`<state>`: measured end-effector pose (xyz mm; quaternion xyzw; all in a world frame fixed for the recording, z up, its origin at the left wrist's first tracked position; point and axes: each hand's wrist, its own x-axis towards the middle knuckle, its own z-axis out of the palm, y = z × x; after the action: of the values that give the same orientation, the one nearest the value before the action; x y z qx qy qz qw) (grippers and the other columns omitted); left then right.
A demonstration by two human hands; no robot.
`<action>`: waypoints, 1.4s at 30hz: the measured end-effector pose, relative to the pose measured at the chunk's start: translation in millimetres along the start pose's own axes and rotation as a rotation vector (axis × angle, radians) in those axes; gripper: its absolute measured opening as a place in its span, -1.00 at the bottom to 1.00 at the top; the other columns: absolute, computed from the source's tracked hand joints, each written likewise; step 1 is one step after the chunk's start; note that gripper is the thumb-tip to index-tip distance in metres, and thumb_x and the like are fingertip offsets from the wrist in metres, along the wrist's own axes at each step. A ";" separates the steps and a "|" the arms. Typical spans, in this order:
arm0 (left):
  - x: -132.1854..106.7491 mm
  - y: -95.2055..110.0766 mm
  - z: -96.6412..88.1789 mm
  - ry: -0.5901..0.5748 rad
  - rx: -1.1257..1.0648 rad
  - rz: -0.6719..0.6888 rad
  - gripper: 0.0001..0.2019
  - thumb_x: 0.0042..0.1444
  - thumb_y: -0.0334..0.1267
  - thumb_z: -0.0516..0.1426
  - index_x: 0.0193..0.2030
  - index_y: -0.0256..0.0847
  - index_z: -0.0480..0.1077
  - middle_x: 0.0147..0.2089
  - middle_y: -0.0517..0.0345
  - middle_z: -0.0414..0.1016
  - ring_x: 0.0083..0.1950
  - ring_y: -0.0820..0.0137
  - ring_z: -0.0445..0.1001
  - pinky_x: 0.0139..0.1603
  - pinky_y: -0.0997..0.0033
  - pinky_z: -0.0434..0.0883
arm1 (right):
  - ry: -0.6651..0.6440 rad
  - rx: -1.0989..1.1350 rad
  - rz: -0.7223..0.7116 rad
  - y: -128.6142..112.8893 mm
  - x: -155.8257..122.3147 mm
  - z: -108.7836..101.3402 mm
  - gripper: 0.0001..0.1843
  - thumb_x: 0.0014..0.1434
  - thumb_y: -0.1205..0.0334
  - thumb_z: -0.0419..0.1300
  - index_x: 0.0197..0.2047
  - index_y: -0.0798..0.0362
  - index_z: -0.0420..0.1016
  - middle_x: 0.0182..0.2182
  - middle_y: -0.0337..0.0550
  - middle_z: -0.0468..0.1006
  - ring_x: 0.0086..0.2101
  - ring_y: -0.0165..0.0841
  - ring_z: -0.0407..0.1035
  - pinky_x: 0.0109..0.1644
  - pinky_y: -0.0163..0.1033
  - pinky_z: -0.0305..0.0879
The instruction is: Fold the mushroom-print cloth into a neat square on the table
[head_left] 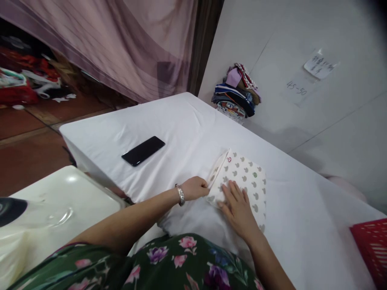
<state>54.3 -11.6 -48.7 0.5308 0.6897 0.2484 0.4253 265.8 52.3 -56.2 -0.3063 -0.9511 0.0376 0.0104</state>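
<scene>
Patterned cloth (pixel 246 171), folded, is laid on the white-covered table (pixel 302 213), to the right of the phone (pixel 143 151).
Its edge toward the phone appears pinched by the curled left hand (pixel 194 188), while its top is covered by the right hand (pixel 238 209), spread flat and gripping nothing. Apparently this edge is being straightened; for the next move, steady pressing and careful aligning are probably called for.

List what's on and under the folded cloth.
The right hand rests on the folded cloth; the left hand grips its edge. Around it shows the white tablecloth; the spot directly underneath is covered from view.
</scene>
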 end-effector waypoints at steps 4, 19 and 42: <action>2.2 -2.0 -0.5 0.004 -0.041 -0.030 -0.82 -0.15 -0.23 0.04 -0.54 -0.24 0.43 -0.55 0.24 0.37 -0.42 0.45 0.33 -0.47 0.54 0.18 | -0.003 -0.035 -0.042 -2.2 0.0 7.5 -0.40 0.24 -0.04 -0.12 0.30 -0.02 0.00 0.31 -0.07 -0.09 0.28 -0.18 -0.24 0.26 0.11 -0.19; 37.7 -1.7 0.8 0.114 -0.028 -0.075 -0.80 -0.14 -0.14 0.13 -0.48 -0.24 0.46 -0.49 0.20 0.45 -0.38 0.40 0.40 -0.45 0.51 0.23 | -0.132 0.074 -0.007 2.8 9.0 -3.5 -0.32 0.23 -0.15 -0.19 0.32 0.02 -0.06 0.33 -0.11 -0.19 0.29 -0.19 -0.32 0.30 0.09 -0.32; 102.5 14.5 -15.4 0.259 0.155 -0.098 -0.43 -0.04 0.11 0.09 0.05 -0.21 0.28 -0.04 -0.05 0.48 -0.04 0.20 0.45 -0.15 0.37 0.33 | 0.241 0.355 0.356 105.7 38.2 -11.8 -0.34 0.14 -0.06 0.01 0.24 0.05 0.16 0.28 -0.03 0.04 0.26 -0.18 -0.12 0.29 0.01 -0.15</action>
<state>41.1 91.4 -62.4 0.4914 0.7809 0.2397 0.3021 296.8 160.9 -52.8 -0.4643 -0.8528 0.1681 0.1701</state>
